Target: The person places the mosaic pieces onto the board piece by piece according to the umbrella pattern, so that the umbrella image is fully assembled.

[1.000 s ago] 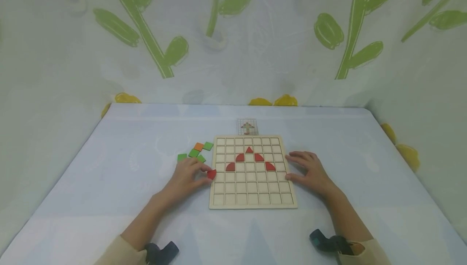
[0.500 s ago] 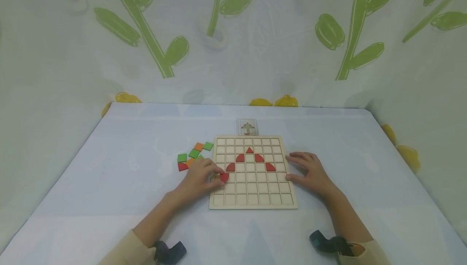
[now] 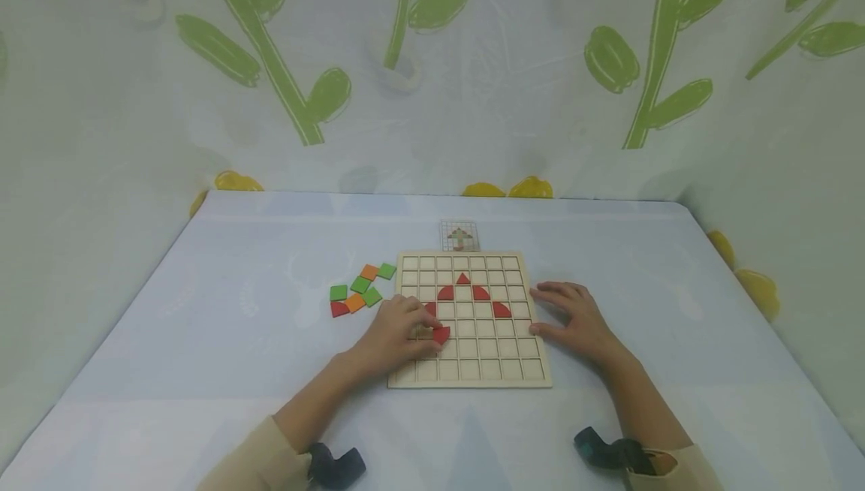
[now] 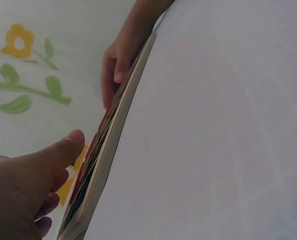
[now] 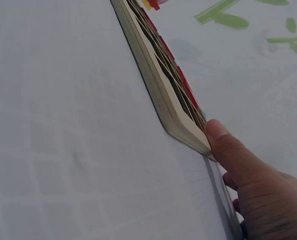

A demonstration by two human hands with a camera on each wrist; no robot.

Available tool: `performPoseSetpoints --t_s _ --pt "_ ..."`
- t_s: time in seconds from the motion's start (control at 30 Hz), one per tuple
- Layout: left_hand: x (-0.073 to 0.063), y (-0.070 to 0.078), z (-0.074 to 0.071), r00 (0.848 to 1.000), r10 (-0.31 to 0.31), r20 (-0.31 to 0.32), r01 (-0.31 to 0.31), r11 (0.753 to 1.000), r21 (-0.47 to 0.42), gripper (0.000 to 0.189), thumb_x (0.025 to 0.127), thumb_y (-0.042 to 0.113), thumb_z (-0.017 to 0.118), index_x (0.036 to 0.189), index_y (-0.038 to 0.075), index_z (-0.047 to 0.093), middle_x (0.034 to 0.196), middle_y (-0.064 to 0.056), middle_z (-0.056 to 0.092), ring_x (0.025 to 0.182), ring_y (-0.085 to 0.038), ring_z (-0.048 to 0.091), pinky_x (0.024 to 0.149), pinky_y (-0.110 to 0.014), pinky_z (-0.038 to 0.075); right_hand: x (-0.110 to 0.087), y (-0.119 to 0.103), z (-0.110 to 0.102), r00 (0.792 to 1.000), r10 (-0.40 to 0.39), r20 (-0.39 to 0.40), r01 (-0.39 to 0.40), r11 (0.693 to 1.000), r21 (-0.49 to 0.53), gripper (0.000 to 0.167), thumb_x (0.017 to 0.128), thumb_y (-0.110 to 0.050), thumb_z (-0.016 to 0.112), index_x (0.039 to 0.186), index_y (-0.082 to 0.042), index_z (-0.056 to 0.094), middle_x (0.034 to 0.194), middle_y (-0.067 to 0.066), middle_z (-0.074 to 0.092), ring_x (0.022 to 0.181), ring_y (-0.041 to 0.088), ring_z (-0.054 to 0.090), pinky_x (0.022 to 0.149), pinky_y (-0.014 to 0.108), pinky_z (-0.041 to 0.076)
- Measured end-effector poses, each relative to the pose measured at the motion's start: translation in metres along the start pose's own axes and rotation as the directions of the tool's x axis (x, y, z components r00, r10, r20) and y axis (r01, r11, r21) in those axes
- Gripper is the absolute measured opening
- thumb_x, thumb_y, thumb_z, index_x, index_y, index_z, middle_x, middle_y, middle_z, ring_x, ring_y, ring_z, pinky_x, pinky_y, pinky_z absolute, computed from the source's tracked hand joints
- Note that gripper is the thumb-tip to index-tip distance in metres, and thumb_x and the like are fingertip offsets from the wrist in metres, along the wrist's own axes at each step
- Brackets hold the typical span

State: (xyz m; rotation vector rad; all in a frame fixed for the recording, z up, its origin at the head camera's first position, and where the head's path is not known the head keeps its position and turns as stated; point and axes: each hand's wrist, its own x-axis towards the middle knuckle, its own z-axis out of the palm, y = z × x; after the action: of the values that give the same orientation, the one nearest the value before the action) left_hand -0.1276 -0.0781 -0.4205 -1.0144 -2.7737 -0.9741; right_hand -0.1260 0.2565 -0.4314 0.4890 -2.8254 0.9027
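Note:
My left hand (image 3: 399, 332) pinches a red quarter-circle tile (image 3: 441, 335) between thumb and fingers, above the lower left part of a wooden grid board (image 3: 489, 384). In the left wrist view the left thumb (image 4: 68, 147) reaches toward the board's edge, and the tile cannot be made out. On the board, a red triangle (image 3: 462, 278) tops several red quarter-circle tiles (image 3: 480, 293), one partly covered by the left fingers. My right hand (image 3: 573, 318) rests at the board's right edge, its thumb and fingertips touching the rim. In the right wrist view its thumb (image 5: 228, 145) lies against the board's corner.
Left of the board lie several loose tiles: green squares (image 3: 339, 293), orange squares (image 3: 355, 302) and a red piece (image 3: 339, 309). A small pattern card (image 3: 459, 236) lies just behind the board. The white-covered table (image 3: 223, 311) meets a leaf-patterned backdrop.
My left hand has carried the red quarter-circle tile rightward, from the board's left edge to over its lower left squares, uncovering the loose tiles. The right hand stays put.

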Motion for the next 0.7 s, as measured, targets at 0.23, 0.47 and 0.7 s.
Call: performPoseSetpoints --t_s 0.23,0.47,0.7 --pt "0.008 0.009 0.008 0.999 -0.004 0.052 0.006 0.999 -0.043 0.027 0.079 0.036 0.074 0.101 0.021 0.071 0.09 0.012 0.055 0.087 -0.006 0.041 0.078 -0.029 0.035 0.0 -0.002 -0.001 1.0 0.025 0.01 -0.025 1.0 -0.003 0.057 0.075 -0.03 0.079 0.124 -0.009 0.062 0.13 0.014 0.053 0.124 0.035 0.036 0.098 0.058 0.03" --pt "0.014 0.017 0.015 0.997 0.023 0.078 -0.02 0.999 -0.033 0.029 0.08 0.038 0.073 0.103 0.021 0.071 0.094 0.013 0.057 0.093 -0.007 0.044 0.083 -0.029 0.036 0.0 -0.001 -0.002 1.0 0.016 0.006 -0.016 1.0 -0.006 0.056 0.075 -0.029 0.079 0.124 -0.009 0.062 0.13 0.014 0.053 0.123 0.035 0.036 0.098 0.058 0.03" --pt "0.014 0.025 0.017 0.996 0.059 0.074 -0.059 0.998 -0.001 0.027 0.081 0.036 0.074 0.102 0.02 0.071 0.093 0.009 0.057 0.095 -0.01 0.046 0.085 -0.032 0.036 0.0 0.001 -0.001 1.0 -0.007 -0.004 0.007 1.0 -0.004 0.056 0.074 -0.029 0.079 0.123 -0.009 0.062 0.128 0.014 0.054 0.122 0.035 0.037 0.097 0.058 0.03"
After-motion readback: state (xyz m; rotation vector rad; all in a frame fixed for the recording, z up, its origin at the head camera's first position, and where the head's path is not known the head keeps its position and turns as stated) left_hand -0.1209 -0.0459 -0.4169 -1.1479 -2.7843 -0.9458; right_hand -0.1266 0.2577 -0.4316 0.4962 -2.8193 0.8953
